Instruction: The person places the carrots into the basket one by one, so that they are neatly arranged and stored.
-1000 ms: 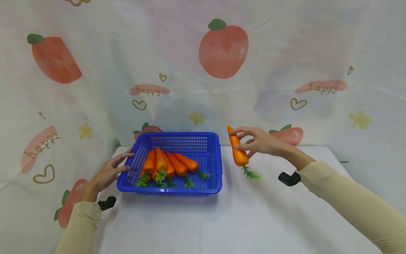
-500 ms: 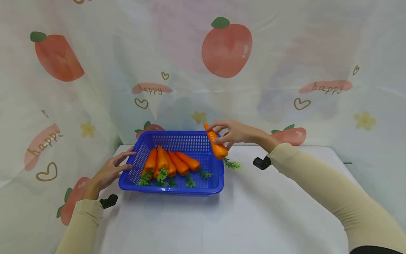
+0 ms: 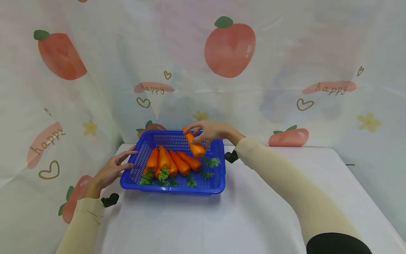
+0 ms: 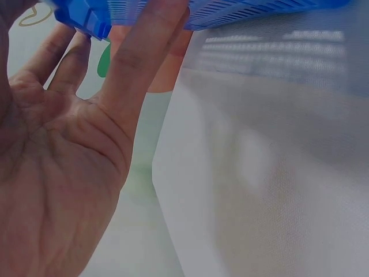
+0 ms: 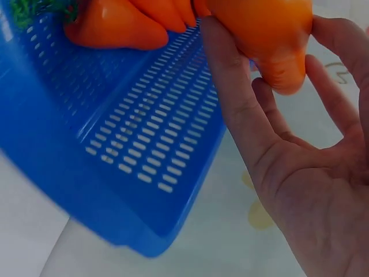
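My right hand [image 3: 211, 129] holds an orange carrot [image 3: 196, 149] with green leaves between thumb and fingers, over the right half of a blue plastic basket [image 3: 177, 190]. The carrot tilts, its narrow tip up at the back and its leafy end toward the front. In the right wrist view, fingers spread around the tapered end of the carrot [image 5: 262, 32]. Several more carrots [image 3: 179, 163] lie in the basket, leafy ends toward me. At the basket's left side rests my left hand [image 3: 109, 171], its fairly straight fingers touching the rim; some fingertips are hidden in the left wrist view.
The basket stands on a white-covered table [image 3: 190, 225], near its back edge. A printed curtain [image 3: 269, 53] with fruit and "happy" lettering hangs behind and at the left. Black wrist mounts [image 3: 231, 157] sit at both sleeves.
My right hand has carried the carrot leftward, from beside the basket to above its inside. My left hand stays at the rim. The head view has shifted slightly.
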The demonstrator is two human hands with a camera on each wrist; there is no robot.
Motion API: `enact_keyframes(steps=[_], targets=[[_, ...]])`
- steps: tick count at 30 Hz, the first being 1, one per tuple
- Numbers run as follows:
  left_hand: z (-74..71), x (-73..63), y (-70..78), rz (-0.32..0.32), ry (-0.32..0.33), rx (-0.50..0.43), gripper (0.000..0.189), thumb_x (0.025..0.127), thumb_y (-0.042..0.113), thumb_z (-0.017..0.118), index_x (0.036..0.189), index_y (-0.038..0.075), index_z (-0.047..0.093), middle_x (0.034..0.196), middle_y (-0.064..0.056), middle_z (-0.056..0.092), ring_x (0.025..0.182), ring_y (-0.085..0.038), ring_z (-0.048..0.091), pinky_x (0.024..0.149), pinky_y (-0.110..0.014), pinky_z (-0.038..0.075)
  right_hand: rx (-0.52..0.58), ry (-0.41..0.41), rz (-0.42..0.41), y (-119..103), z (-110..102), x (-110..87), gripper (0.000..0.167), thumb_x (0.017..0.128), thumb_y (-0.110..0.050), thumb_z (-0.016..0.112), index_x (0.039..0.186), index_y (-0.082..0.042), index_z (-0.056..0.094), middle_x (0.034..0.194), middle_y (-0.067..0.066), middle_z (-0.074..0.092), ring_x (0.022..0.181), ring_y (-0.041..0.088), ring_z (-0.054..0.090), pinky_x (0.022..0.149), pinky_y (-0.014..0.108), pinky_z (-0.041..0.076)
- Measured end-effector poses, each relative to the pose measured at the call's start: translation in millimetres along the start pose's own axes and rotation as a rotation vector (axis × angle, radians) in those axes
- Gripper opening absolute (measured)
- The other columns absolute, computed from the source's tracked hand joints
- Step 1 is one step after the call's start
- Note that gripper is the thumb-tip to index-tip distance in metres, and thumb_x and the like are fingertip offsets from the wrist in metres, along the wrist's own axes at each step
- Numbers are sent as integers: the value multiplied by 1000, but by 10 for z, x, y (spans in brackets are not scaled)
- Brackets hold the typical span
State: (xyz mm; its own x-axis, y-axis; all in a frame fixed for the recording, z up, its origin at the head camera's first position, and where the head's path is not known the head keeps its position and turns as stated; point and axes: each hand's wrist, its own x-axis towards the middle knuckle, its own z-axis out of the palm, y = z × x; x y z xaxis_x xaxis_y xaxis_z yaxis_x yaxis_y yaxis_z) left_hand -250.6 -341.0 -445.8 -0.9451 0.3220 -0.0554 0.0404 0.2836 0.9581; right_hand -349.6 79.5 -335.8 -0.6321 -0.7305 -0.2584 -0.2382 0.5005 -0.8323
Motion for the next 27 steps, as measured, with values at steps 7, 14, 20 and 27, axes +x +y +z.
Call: enact_keyframes(steps=[7,14,20,27], targets=[[-6,4,4,3,0,-9,59,102,18,64,156,10,42,173,-2,8,153,-48,17,99,-65,49,45,-51,36,-12,136,314,52,98,-18,71,148,-19,55,145,18,50,115,34,64,81,47,63],[-6,11,-23,-1,4,-3,59,102,19,64,156,10,42,173,-1,8,153,-48,17,99,-65,49,58,-101,48,47,274,613,52,99,-17,70,149,-16,55,141,19,56,109,36,66,81,47,63],[-8,-1,-37,7,-1,-2,58,102,18,63,156,10,42,173,-2,8,153,-49,16,100,-66,48,89,-127,79,109,369,792,56,98,-15,71,151,-15,53,134,16,60,103,38,67,79,47,63],[-13,17,-57,-3,9,13,58,102,19,64,155,13,43,173,0,9,153,-49,16,100,-69,46,141,-127,115,165,430,900,55,98,-13,71,150,-15,54,140,16,57,98,38,70,80,49,63]])
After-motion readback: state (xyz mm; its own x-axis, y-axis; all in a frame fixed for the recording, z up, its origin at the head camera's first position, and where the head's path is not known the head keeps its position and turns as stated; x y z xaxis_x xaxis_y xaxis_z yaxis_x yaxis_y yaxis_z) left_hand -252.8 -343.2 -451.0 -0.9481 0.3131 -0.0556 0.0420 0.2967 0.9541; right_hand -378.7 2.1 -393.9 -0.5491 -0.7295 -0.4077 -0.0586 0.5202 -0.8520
